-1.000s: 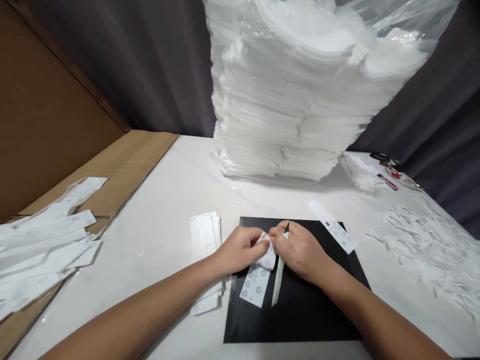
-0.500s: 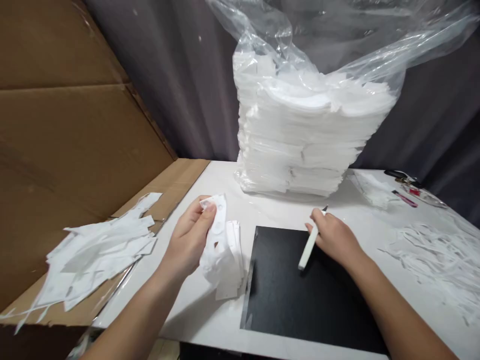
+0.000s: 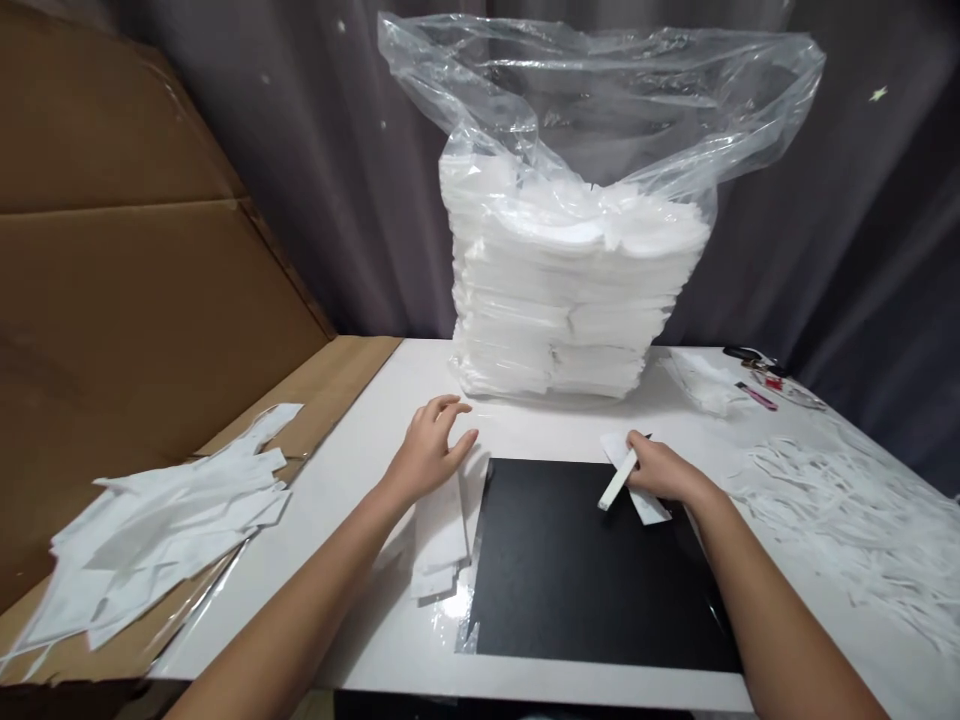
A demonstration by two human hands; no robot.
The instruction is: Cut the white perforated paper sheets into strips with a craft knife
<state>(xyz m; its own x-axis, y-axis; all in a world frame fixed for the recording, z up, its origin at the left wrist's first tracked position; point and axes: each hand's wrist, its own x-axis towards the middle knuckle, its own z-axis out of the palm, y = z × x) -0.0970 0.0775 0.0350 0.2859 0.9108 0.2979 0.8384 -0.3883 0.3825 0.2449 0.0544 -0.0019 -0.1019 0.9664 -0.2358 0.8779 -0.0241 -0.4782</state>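
Observation:
My left hand (image 3: 433, 452) hovers over the near end of the table with its fingers apart and nothing in them. Just below it lies a small stack of white, fabric-like strips (image 3: 441, 535), partly covered by the hand. In my right hand (image 3: 666, 470) is a white-handled craft knife (image 3: 617, 482), held at a slant, its dark tip showing beyond the fingers. Under that hand, a single white strip (image 3: 651, 508) lies across the upper right of the black mat (image 3: 585, 590); whether the fingers also grip it, I cannot tell.
A clear plastic bag (image 3: 577, 310) packed with white sheets stands at the back. More white pieces (image 3: 172, 540) are heaped on cardboard at the left, beside a tall cardboard wall (image 3: 127, 330). Thin white scraps (image 3: 855, 530) cover the right side, near a pink cutter (image 3: 757, 396).
My left hand has let go of a white strip and opened. A white strip now shows under my right hand on the mat. The view has shifted slightly.

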